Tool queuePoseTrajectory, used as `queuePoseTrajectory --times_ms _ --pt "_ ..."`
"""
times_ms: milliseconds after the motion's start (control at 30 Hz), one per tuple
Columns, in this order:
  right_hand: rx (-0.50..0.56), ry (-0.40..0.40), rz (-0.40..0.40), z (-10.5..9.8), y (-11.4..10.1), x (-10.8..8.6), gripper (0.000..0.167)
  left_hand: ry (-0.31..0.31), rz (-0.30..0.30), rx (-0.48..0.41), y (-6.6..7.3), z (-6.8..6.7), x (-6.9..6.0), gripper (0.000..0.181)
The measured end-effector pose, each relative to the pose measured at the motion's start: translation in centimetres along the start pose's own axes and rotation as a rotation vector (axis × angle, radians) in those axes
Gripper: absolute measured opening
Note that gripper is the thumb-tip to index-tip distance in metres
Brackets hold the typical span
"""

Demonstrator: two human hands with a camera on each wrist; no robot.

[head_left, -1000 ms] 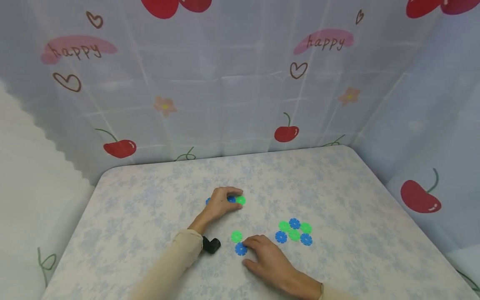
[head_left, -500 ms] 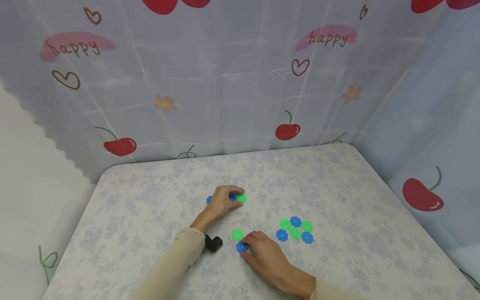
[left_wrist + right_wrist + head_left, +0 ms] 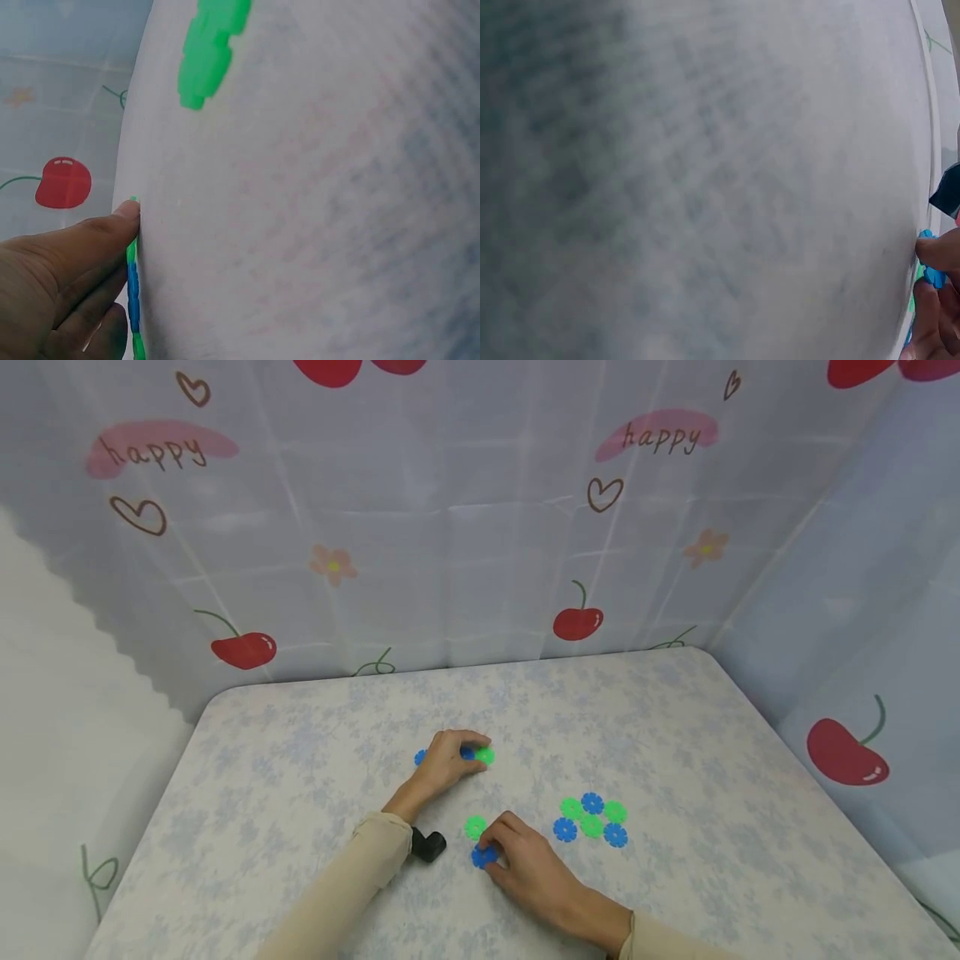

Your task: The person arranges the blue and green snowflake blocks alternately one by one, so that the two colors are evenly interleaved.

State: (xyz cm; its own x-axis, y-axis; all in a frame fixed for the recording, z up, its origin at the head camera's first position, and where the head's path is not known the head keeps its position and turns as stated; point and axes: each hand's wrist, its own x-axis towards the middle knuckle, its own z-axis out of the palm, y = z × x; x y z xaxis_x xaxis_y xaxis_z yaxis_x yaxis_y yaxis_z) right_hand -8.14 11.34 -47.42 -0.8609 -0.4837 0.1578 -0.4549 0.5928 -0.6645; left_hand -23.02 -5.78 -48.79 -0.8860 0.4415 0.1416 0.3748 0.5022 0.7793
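My left hand (image 3: pixel 442 764) lies over a row of flat notched plastic discs on the table. Its thumb and index finger hold the edges of the green disc (image 3: pixel 487 756) at the right end. A blue disc (image 3: pixel 420 757) pokes out at the left; the middle of the row is hidden. Nearer the front, my right hand (image 3: pixel 536 872) pinches a blue notched disc (image 3: pixel 482 857) between thumb and fingers. In the right wrist view that blue disc (image 3: pixel 933 276) looks tilted. Just behind it a loose green disc (image 3: pixel 475 827) lies flat, apart from the row.
Several more green and blue discs (image 3: pixel 592 826) lie in a cluster to the right of my right hand. A black wrist device (image 3: pixel 429 846) sticks out by the left sleeve. The patterned tabletop (image 3: pixel 315 735) meets a printed curtain (image 3: pixel 450 568) at the back.
My right thumb and fingers have come together on the blue disc, which they now pinch. The left hand stays on the row; the head view has shifted slightly.
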Motion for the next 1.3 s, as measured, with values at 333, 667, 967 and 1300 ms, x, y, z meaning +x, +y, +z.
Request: queuePoseTrajectory --times_ms 333,667,967,1300 --pt "-0.051 -0.055 0.014 -0.2 -0.1 -0.4 0.013 0.012 0.009 -0.01 0.0 0.0 0.0 0.036" --pt "0.002 -0.028 -0.012 -0.9 0.7 -0.1 0.012 0.019 0.014 0.01 -0.2 -0.1 -0.1 0.036" --pt "0.093 0.051 0.094 -2.1 2.6 1.5 0.009 -0.002 -0.009 0.032 0.0 -0.2 0.1 0.037" --pt "0.106 0.134 0.223 -3.7 4.6 4.7 0.008 -0.012 -0.005 0.031 0.0 -0.1 0.2 0.039"
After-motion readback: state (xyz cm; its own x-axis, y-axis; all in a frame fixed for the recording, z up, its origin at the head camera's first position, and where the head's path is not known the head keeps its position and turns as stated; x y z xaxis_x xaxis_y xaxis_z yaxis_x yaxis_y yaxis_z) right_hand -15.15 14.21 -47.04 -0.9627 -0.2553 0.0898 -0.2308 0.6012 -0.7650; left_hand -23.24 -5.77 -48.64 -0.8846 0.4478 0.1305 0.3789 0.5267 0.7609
